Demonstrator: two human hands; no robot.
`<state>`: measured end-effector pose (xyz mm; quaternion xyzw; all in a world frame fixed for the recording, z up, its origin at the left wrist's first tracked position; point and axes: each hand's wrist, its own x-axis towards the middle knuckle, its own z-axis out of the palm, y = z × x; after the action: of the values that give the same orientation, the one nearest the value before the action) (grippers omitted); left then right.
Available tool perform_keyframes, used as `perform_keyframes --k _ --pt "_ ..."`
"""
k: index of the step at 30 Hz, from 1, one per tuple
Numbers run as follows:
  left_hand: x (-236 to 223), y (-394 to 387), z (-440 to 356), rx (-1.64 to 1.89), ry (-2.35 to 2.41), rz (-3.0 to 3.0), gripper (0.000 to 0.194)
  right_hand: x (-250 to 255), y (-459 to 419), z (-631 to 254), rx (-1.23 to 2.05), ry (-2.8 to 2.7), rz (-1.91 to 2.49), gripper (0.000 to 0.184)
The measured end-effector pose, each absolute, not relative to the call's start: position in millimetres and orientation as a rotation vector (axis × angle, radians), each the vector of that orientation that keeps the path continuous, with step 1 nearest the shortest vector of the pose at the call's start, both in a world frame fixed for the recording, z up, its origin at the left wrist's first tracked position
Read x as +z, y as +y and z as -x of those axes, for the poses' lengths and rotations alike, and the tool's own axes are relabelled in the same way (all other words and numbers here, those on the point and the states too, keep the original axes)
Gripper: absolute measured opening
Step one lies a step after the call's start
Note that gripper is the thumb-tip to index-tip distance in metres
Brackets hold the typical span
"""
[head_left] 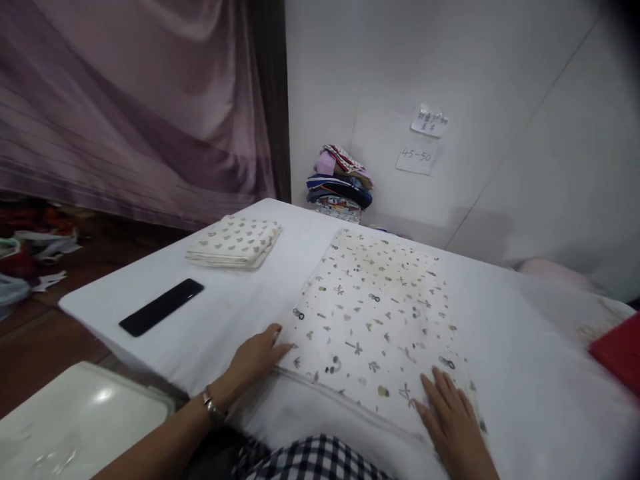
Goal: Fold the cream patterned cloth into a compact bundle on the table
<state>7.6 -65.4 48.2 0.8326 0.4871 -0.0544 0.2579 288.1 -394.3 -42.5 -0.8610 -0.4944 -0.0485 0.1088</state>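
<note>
A white cloth (pixel 360 320) printed with small plants and rainbows lies flat in a folded rectangle on the table. At its near left corner is my left hand (pixel 257 357), thumb and fingers apart, the thumb resting on the cloth's edge. My right hand (pixel 450 417) lies on the near right part of the cloth with its fingers spread. Neither hand grips anything. Further back on the left sits a second folded cloth (pixel 235 241), cream with a small grey print, in a thick square.
A black phone (pixel 161 307) lies near the left edge of the white-covered table (pixel 220 313). Folded clothes (pixel 340 183) are stacked beyond the far edge. Something red (pixel 620 350) is at the right. A pale stool (pixel 85 420) stands at lower left.
</note>
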Motion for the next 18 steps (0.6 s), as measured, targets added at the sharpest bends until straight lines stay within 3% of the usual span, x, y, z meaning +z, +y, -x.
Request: perform_keyframes --k 8,15,18 --pt "50.4 -20.9 -49.9 0.011 1.206 -2.326 0.055 -57.0 -403.9 -304.9 -0.148 -1.650 2.384 0.045" --pt "46.1 37.2 -128.6 0.147 1.259 -2.188 0.042 -49.6 -404.0 -302.1 -0.178 -1.667 2.403 0.053" --pt "46.6 47.3 -145.7 0.135 1.236 -2.184 0.045 -47.3 -401.9 -300.0 -0.188 -1.620 2.383 0.051"
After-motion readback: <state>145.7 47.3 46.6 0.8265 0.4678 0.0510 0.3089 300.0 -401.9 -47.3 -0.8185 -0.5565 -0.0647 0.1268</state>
